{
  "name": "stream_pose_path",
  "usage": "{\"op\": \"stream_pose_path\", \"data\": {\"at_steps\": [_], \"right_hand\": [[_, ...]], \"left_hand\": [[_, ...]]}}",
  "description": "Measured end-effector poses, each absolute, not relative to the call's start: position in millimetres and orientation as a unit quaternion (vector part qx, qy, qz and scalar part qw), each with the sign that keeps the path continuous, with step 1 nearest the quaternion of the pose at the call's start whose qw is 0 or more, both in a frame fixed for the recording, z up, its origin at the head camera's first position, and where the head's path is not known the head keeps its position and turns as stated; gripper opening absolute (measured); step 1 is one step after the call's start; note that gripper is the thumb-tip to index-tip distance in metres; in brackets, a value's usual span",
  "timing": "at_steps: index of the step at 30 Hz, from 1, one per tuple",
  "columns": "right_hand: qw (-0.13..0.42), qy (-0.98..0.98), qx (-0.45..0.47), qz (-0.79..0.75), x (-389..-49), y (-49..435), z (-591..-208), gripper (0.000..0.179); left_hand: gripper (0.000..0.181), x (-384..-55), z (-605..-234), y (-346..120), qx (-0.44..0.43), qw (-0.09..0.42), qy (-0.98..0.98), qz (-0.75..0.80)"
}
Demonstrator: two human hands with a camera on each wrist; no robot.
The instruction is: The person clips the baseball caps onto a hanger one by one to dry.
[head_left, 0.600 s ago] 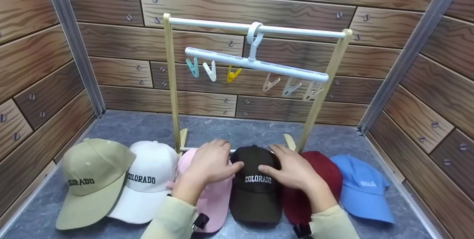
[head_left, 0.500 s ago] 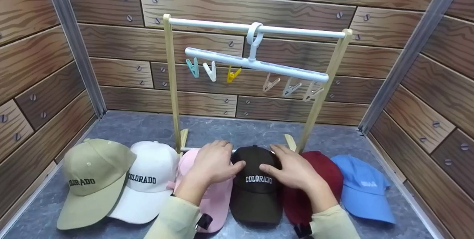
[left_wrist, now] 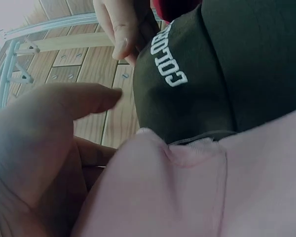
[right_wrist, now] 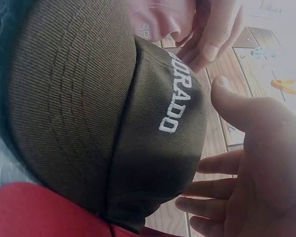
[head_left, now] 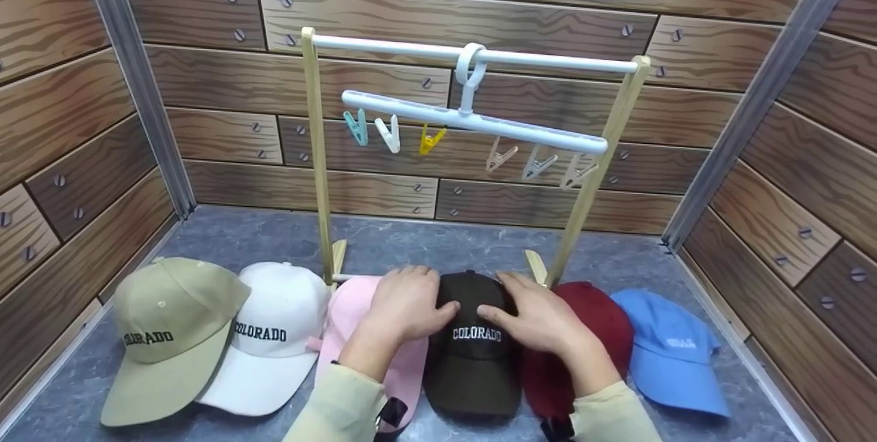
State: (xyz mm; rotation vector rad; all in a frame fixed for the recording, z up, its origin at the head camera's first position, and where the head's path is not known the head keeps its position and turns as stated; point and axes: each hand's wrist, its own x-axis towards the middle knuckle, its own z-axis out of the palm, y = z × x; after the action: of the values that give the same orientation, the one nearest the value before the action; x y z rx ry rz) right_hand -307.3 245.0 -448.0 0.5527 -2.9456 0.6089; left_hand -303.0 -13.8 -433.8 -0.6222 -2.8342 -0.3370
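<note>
A dark brown-black cap (head_left: 473, 380) lettered COLORADO stands on the grey surface, with a hand at each side of its crown. My left hand (head_left: 409, 305) is over the pink cap (head_left: 349, 305), its thumb pointing toward the dark crown. In the left wrist view that thumb appears apart from the dark cap. My right hand (head_left: 541, 312) reaches over the red cap (head_left: 599, 315). The right wrist view shows its extended fingers (right_wrist: 212, 187) beside the crown's back, thumb raised off the cloth. Some fingertip contact is hidden behind the cap.
Khaki (head_left: 171, 305), white (head_left: 274, 305) and blue (head_left: 668, 332) caps complete the row. Behind stands a wooden rack (head_left: 316, 154) with a pale-blue hanger (head_left: 473, 120) hooked on its rail. Several clips hang from it, including a yellow clip (head_left: 430, 140). Wood-patterned walls enclose the surface.
My left hand has shifted slightly right, over the pink cap and closer to the dark crown. The right hand has hardly moved. The caps and rack stay in place.
</note>
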Motion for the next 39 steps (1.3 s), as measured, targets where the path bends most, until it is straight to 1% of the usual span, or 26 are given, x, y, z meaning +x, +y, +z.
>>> {"op": "stream_pose_path", "data": {"at_steps": [6,24,39], "right_hand": [[0.034,-0.962,0.182,0.201,-307,245,-450,0.09],[0.021,-0.959,0.181,0.216,-311,246,-452,0.084],[-0.003,-0.958,0.164,0.236,-316,245,-460,0.075]], "left_hand": [[0.058,-304,-434,-9,-0.211,0.117,-0.965,-0.104],[0.063,-307,-445,-5,-0.207,0.112,-0.966,-0.106],[0.068,-309,-454,-2,-0.201,0.101,-0.969,-0.099]]}}
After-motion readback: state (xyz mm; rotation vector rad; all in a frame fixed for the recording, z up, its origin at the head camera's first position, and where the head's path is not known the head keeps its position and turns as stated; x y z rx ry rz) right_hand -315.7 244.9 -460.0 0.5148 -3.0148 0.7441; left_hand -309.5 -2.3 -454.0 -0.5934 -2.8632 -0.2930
